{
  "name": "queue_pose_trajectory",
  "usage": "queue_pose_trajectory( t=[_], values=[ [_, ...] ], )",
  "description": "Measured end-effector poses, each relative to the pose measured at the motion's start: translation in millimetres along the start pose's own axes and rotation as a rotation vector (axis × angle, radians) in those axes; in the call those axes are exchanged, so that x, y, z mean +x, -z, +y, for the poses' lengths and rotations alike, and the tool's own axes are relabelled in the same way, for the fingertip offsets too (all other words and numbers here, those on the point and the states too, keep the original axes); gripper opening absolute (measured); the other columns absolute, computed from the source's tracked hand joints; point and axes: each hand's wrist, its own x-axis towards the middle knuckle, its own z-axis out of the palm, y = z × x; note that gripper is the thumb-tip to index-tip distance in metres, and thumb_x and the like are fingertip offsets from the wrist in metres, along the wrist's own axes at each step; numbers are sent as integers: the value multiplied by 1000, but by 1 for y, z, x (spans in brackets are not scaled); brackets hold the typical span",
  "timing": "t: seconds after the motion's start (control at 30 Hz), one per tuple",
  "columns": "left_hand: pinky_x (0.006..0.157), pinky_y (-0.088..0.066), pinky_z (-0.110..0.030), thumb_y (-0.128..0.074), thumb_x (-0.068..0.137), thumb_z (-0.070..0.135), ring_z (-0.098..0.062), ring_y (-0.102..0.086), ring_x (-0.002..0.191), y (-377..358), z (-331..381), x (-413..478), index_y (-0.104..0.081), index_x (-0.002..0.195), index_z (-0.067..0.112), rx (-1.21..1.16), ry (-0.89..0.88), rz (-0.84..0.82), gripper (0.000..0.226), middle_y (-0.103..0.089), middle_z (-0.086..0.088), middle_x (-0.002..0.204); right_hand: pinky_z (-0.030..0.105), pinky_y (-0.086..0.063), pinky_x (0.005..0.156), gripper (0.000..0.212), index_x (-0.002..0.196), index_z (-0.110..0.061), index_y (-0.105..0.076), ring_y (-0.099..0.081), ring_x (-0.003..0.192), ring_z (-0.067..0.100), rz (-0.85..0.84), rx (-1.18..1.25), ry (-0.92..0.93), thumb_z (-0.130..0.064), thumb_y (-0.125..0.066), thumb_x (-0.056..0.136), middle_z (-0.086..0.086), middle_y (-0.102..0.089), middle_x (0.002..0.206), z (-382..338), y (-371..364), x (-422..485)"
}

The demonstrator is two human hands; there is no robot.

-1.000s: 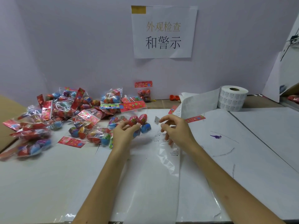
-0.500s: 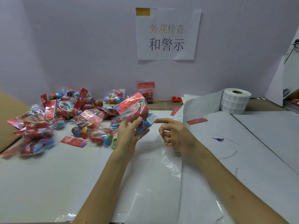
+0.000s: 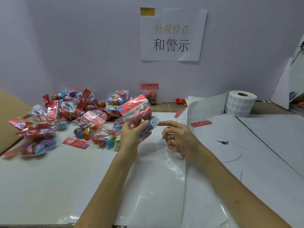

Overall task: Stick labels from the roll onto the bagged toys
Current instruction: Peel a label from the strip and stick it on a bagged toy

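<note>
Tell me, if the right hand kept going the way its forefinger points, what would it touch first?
Most likely the white label on the bagged toy held up by the left hand. The right hand points left at it, with only a small gap showing; depth is hard to judge.

Pile of bagged toys point(image 3: 65, 119) lies on table point(image 3: 41, 186) at left, against back wall. Label roll point(image 3: 239, 105) sits at right rear, its strip point(image 3: 202, 109) trailing leftward toward centre. Sign point(image 3: 171, 34) on wall behind, between the two.
</note>
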Motion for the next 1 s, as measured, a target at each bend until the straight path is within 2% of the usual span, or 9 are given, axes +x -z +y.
queue_pose_trajectory(
  t=[0.17, 0.27, 0.33, 0.43, 0.6, 0.87, 1.0],
  values=[
    [83, -63, -33, -79, 86, 17, -33, -68, 115, 0, -1, 0, -48, 142, 15, 41, -28, 17, 64, -65, -15, 130, 27, -49, 49, 29, 104, -29, -79, -54, 55, 15, -19, -10, -2, -22, -63, 80, 9, -64, 73, 0, -1, -1],
    [87, -62, -37, -80, 84, 15, -33, -68, 113, 0, -2, -1, -48, 144, 13, 56, -50, 16, 67, -65, -15, 131, 27, -49, 50, 31, 112, -23, -75, -54, 55, 14, -19, -35, -4, -19, -64, 83, 10, -64, 74, -1, -1, -1],
    [87, -62, -37, -80, 85, 14, -33, -69, 113, 0, -2, -2, -47, 144, 13, 69, -58, 16, 68, -64, -15, 132, 27, -50, 51, 27, 116, -21, -72, -55, 57, 14, -17, -72, -2, -12, -62, 92, 9, -65, 75, -1, -1, -1],
    [83, -62, -34, -79, 86, 11, -31, -69, 109, 0, -2, -1, -48, 143, 14, 83, -62, 22, 65, -64, -14, 131, 27, -50, 52, 28, 116, -20, -71, -55, 56, 14, -16, -102, -3, -7, -54, 99, 10, -65, 75, -1, -2, -2],
    [77, -63, -30, -79, 87, 10, -30, -70, 107, 1, -3, 0, -49, 142, 13, 66, -64, 41, 63, -66, -14, 129, 27, -49, 53, 29, 117, -19, -71, -55, 57, 14, -30, -111, -2, -6, -53, 99, 10, -65, 76, -1, -2, -3],
    [74, -63, -28, -80, 85, 9, -32, -69, 110, 1, -4, 3, -47, 143, 14, 47, -69, 122, 67, -64, -15, 132, 25, -50, 59, 32, 121, -26, -70, -57, 63, 14, -56, -173, -8, -9, -51, 102, 6, -71, 80, -1, -1, -3],
    [65, -62, -23, -80, 85, 7, -30, -69, 106, 1, -5, 3, -48, 143, 13, 45, -75, 134, 66, -64, -15, 130, 25, -50, 59, 35, 125, -26, -68, -56, 62, 14, -64, -196, -7, -8, -50, 102, 5, -73, 84, 0, -1, -3]
  ],
)
